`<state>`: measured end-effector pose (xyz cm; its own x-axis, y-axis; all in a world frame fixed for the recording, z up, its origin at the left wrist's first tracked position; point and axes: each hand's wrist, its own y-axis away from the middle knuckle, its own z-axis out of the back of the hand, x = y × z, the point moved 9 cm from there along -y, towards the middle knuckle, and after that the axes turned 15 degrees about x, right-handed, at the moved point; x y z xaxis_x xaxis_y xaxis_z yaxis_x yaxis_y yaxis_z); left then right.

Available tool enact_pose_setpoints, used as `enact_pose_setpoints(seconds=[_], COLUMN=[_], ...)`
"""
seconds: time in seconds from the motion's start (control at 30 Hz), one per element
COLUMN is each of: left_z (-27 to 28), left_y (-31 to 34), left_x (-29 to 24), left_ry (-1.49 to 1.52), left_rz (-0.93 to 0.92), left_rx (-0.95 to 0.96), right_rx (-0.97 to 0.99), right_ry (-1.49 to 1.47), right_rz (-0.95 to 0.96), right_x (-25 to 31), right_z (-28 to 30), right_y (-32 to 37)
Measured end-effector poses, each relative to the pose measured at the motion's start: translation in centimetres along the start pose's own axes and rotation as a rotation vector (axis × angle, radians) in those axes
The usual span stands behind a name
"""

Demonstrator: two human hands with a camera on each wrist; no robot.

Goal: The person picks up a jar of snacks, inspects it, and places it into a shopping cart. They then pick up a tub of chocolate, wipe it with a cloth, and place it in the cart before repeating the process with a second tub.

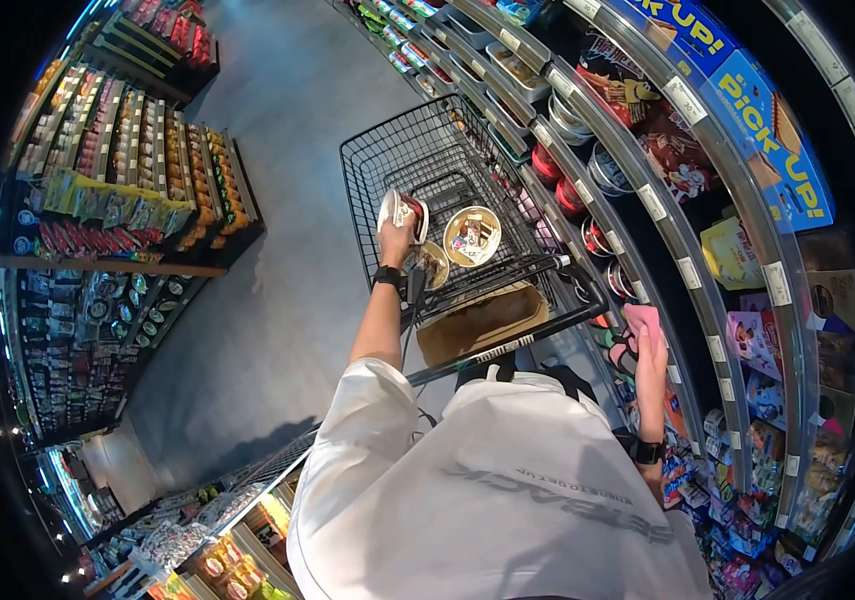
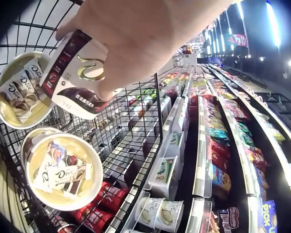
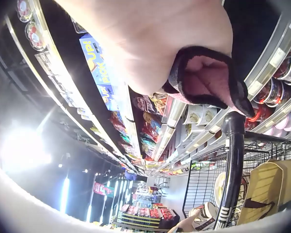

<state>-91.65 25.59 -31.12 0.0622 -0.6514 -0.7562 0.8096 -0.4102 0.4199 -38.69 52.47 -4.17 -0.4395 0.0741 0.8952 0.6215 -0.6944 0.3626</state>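
My left hand (image 1: pixel 395 232) grips a white and dark-red Dove tub (image 2: pixel 76 74) over the wire cart (image 1: pixel 367 150). Two open tubs stand in the cart below it, one (image 1: pixel 473 237) holding small Dove packets and another (image 1: pixel 429 265) close beside it. In the left wrist view the left hand (image 2: pixel 136 39) covers part of the held tub. My right hand (image 1: pixel 651 365) holds a folded pink cloth with a dark edge (image 3: pixel 203 77), to the right of the cart handle (image 3: pixel 233 160).
Stocked shelves (image 1: pixel 657 200) curve along the cart's right side, with blue Pick Up boxes (image 1: pixel 767 140) higher up. A brown paper bag (image 1: pixel 482 322) lies by the cart handle. Across the grey floor (image 1: pixel 267 150) stands another snack display (image 1: pixel 137 170).
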Motion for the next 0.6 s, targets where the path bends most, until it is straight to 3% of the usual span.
enact_pose_setpoints(seconds=[0.07, 0.2, 0.23, 0.33, 0.37, 0.43, 0.47, 0.6], left_z=[0.1, -4.0, -4.3, -3.6, -4.6, -3.8, -4.4, -3.2], left_y=[-0.1, -0.7, -0.5, 3.6, 0.9, 3.9, 1.7, 4.5], left_x=[-2.1, -0.2, -1.2, -4.0, -1.5, -4.3, -1.5, -5.7], left_ry=[-0.506, -0.01, -0.022, 0.111, 0.081, 0.185, 0.169, 0.156], left_rz=[-0.071, 0.068, 0.001, 0.164, 0.092, 0.063, 0.158, 0.138], left_rx=[-0.23, 0.377, 0.407, 0.437, 0.483, 0.529, 0.546, 0.548], right_rx=[0.0, -0.018, -0.017, 0.008, 0.031, 0.054, 0.049, 0.025], right_ry=[-0.017, 0.027, 0.024, -0.013, -0.039, -0.057, -0.078, -0.066], right_rz=[0.001, 0.021, 0.032, 0.068, 0.079, 0.14, 0.138, 0.175], right_x=[-0.4, -1.1, -0.8, -0.8, -1.9, -2.6, -4.0, -5.1], right_z=[-0.1, 0.1, 0.0, -0.1, 0.0, 0.6, 1.1, 2.9], right_y=[0.1, 0.3, 0.3, 0.2, -0.2, -0.5, -0.7, -0.6])
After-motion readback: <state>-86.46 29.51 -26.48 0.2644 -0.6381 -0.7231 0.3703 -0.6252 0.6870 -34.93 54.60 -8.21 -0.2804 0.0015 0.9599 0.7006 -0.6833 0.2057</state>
